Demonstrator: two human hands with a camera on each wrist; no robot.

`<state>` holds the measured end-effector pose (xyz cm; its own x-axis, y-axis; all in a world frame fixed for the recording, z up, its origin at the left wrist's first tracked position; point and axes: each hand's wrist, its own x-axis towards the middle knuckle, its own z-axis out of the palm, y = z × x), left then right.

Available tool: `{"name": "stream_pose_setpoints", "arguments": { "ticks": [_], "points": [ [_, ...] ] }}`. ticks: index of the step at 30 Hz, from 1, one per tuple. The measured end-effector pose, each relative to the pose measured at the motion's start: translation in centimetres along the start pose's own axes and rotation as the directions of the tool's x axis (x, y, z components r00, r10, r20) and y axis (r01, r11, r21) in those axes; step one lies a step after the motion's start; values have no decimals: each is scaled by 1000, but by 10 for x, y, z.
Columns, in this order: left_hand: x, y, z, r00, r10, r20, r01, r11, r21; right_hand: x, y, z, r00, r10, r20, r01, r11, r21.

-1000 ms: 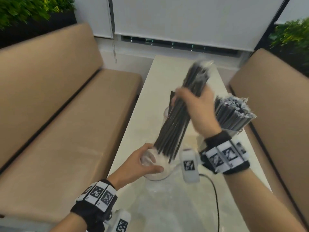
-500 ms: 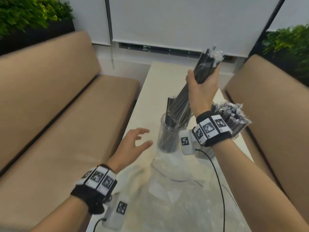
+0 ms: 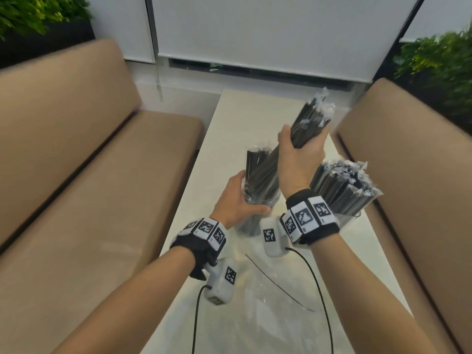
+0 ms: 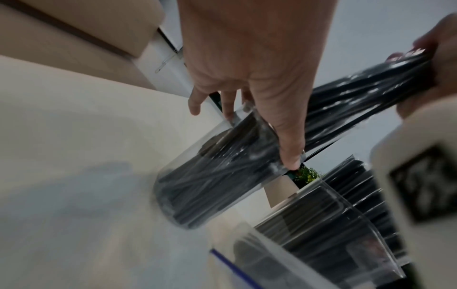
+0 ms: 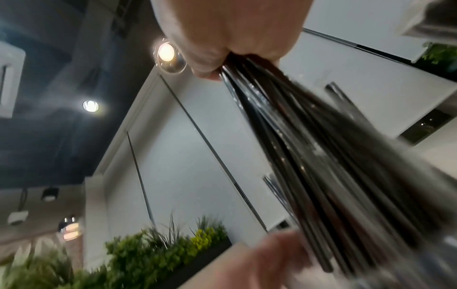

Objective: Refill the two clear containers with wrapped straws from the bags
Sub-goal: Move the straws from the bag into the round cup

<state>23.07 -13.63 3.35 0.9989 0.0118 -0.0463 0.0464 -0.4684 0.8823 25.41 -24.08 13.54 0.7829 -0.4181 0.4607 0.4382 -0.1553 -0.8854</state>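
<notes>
A clear round container (image 3: pixel 258 200) (image 4: pixel 217 176) stands on the white table (image 3: pixel 229 129), partly filled with black wrapped straws. My left hand (image 3: pixel 237 198) (image 4: pixel 259 97) grips its rim, thumb and fingers on opposite sides. My right hand (image 3: pixel 301 152) holds a bundle of black wrapped straws (image 3: pixel 309 123) (image 4: pixel 358 101) (image 5: pixel 321 166) near its upper end; the lower ends slant down into that container. A second clear container (image 3: pixel 347 218) (image 4: pixel 333 234), packed with wrapped straws (image 3: pixel 344 182), stands to the right, partly behind my right wrist.
Empty clear plastic bags (image 3: pixel 275 297) lie crumpled on the near part of the table, one with a blue strip (image 4: pixel 235 269). Tan benches (image 3: pixel 76 175) (image 3: pixel 413 175) flank the narrow table. Cables from the wrist cameras trail over the near end.
My left hand, spread open beside the container half a second ago, now grips its rim. The right hand still holds the bundle, whose lower ends stay in the container.
</notes>
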Motion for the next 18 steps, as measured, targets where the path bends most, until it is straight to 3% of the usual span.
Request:
{"name": "stream_pose_setpoints", "arguments": {
  "ticks": [5, 13, 16, 18],
  "points": [
    [4, -5, -1, 998, 53, -16, -53, 998, -25, -10, 27, 2, 982, 94, 166, -69, 987, -146],
    [3, -1, -3, 999, 38, -12, -38, 998, -50, -21, 35, 0, 876, 244, 417, -66, 916, -397],
    [3, -1, -3, 999, 51, -8, -52, 997, -53, -9, 10, -11, 864, 208, 459, 1, 910, -414],
    [4, -1, -3, 998, 57, -12, -57, 997, -49, 5, -9, -19, 867, 89, 490, 144, 897, -418]
  ]
}}
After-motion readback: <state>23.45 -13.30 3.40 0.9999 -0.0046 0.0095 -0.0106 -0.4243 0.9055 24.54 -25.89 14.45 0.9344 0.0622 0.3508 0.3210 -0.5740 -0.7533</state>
